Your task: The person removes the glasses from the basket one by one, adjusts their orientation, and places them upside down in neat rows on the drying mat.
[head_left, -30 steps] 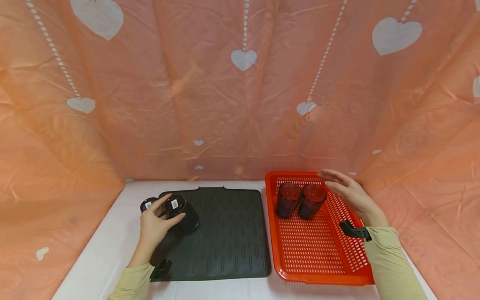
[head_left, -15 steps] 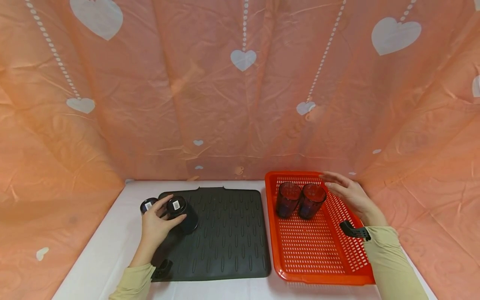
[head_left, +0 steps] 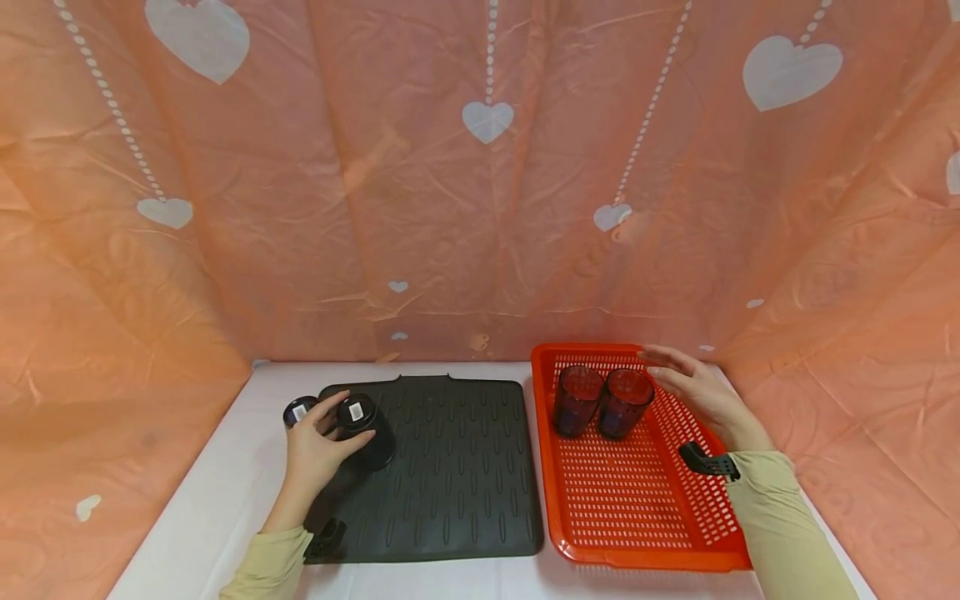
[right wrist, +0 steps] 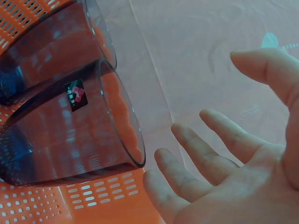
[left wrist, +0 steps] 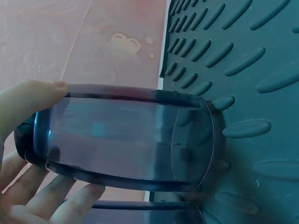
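My left hand (head_left: 315, 454) grips a dark, see-through drinking glass (head_left: 379, 443) near its base, thumb on one side and fingers on the other. The glass is upside down, a white label on its base, its rim right at the dark ribbed drying mat (head_left: 450, 475). Behind the fingers a second upside-down glass (head_left: 297, 408) shows partly. My right hand (head_left: 701, 396) hovers over the far right of the red basket (head_left: 558, 533), fingers spread and holding nothing. Nearest to it stands an upright glass (right wrist: 65, 130) with a small sticker, another glass (head_left: 577, 400) beside it.
The mat and the basket lie side by side on a white table (head_left: 217, 500), a narrow gap between them. An orange curtain (head_left: 420, 208) with white hearts closes off the back and both sides.
The base of the glass in my left hand has shifted slightly right and toward me, so the glass leans less. My right hand and the basket's glasses have barely moved.
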A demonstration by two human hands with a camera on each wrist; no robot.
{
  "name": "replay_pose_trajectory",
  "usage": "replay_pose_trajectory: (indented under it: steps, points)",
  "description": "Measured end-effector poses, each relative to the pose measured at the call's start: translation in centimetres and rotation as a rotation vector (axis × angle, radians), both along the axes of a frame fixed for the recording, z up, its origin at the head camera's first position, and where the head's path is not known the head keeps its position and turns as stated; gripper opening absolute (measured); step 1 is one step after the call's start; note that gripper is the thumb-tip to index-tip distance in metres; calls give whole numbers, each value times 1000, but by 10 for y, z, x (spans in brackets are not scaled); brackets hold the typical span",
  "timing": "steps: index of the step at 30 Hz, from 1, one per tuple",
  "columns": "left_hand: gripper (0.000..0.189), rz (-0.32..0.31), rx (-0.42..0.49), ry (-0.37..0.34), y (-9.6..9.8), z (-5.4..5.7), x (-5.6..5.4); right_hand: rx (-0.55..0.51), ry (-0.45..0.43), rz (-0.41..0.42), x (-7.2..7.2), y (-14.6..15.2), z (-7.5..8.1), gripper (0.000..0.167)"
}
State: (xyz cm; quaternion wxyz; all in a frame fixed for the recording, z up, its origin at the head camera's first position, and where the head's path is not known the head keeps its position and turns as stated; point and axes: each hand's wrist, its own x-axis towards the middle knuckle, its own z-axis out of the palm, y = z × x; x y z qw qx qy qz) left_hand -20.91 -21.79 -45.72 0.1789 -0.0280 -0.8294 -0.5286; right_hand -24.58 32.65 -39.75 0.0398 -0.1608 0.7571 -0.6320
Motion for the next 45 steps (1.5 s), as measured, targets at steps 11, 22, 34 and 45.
replay_pose_trajectory:
  steps: [11, 22, 34, 45]
  points:
    - [71, 0, -9, -14, 0, -3, -2, 33, -15, 27, -3, 0, -5, 54]
    - [72, -5, 0, 2, 1, -3, -1, 99, -57, 17, -3, -4, -4, 57]
    - [71, 3, 17, 11, 4, -4, -3, 153, -79, 0, -2, -2, -6, 57]
    - [72, -4, 20, 3, 5, -8, -7, 130, -68, 36, -4, -3, -10, 63]
